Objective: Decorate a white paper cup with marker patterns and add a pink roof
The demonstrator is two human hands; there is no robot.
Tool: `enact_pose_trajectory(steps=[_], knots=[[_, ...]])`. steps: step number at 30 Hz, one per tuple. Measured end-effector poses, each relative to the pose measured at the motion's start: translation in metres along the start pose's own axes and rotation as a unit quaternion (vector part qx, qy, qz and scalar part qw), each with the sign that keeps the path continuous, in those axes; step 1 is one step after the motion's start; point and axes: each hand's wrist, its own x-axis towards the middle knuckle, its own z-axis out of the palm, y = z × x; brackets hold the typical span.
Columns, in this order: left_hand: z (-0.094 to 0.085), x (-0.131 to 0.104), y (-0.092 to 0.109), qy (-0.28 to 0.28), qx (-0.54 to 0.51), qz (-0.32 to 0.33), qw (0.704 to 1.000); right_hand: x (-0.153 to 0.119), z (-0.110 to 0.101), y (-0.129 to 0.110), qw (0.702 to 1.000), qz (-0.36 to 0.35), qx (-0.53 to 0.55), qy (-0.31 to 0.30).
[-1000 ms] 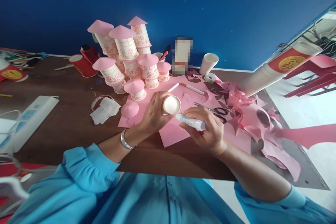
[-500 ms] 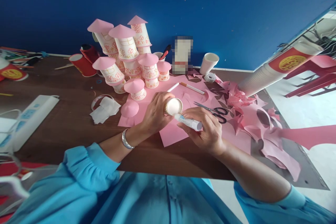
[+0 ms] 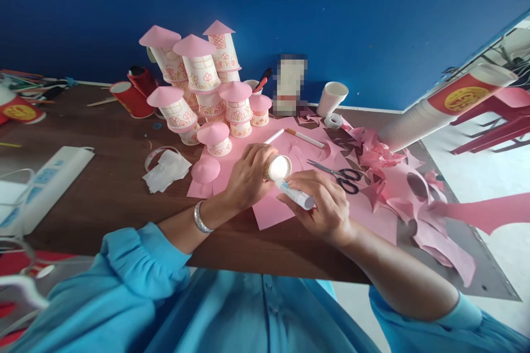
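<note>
My left hand (image 3: pixel 249 177) is closed around a small paper cup (image 3: pixel 280 167), tilted so that its pale round end faces me. In my right hand (image 3: pixel 325 204) is a white and blue glue stick (image 3: pixel 297 196), its tip against the near rim of the cup. Under both hands lies a sheet of pink paper (image 3: pixel 265 215). A small pink paper cone (image 3: pixel 206 170) rests on it to the left. Black-handled scissors (image 3: pixel 337 174) lie just beyond my right hand, and two white markers (image 3: pixel 305 138) lie farther back.
Decorated cup towers with pink cone roofs (image 3: pixel 194 66) stand at the back left. Pink paper scraps (image 3: pixel 397 193) and a long stack of cups (image 3: pixel 430 107) fill the right side. A white cup (image 3: pixel 332 98) and a tape roll (image 3: pixel 333 121) sit near the blue wall. A power strip (image 3: pixel 53 182) lies left.
The glue stick has shifted slightly along the cup's rim and tilts a little more steeply. The cup has turned slightly in my left hand. The whole view has moved a bit.
</note>
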Motion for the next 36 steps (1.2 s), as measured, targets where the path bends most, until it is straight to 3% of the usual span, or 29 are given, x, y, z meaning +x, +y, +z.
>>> enact_pose_trajectory(steps=[7, 10, 14, 23, 31, 36], knots=[[-0.0014, 0.0010, 0.0014, -0.004, -0.022, -0.038, 0.999, -0.0043, 0.0039, -0.0050, 0.999, -0.001, 0.031, -0.031], [-0.0019, 0.0009, 0.0016, -0.016, -0.027, -0.045, 0.998, -0.0033, 0.0032, -0.0048, 0.999, -0.015, 0.037, -0.013], [-0.0006, -0.0006, 0.0016, -0.023, -0.020, -0.026, 0.999, -0.0016, 0.0017, -0.0011, 1.000, -0.004, 0.010, 0.012], [0.0000, -0.0013, 0.0026, -0.040, -0.023, -0.032, 0.998, -0.0017, 0.0038, -0.0063, 1.000, -0.011, 0.017, -0.020], [0.0001, -0.0018, 0.0042, -0.040, -0.013, -0.012, 0.999, 0.0020, 0.0000, -0.0028, 1.000, -0.020, -0.015, 0.014], [-0.0001, -0.0025, 0.0044, -0.049, -0.008, -0.009, 0.999, 0.0005, 0.0016, -0.0064, 1.000, -0.021, -0.007, -0.009]])
